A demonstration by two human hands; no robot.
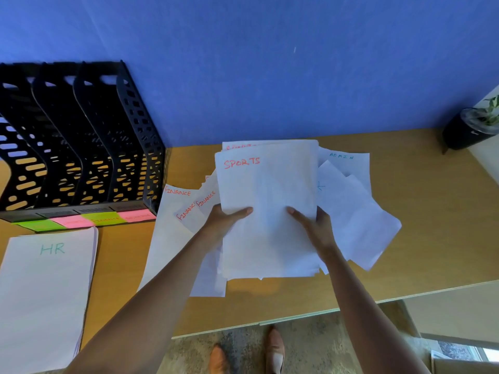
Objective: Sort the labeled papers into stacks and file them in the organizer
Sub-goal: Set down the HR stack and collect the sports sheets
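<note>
I held the SPORTS stack (267, 211) in the middle of the desk (432, 211) with both hands. My left hand (225, 221) gripped its left edge and my right hand (314, 226) gripped its right edge, thumbs on top. The stack's long side ran from 6 o'clock to 12 o'clock, with the red word at the far end. FINANCE papers (178, 211) lay spread at 9 o'clock, some tilted. ADMIN papers (351, 201) fanned out at 3 o'clock. The HR stack (46, 287) lay at 8 o'clock, below the black organizer (81, 147).
</note>
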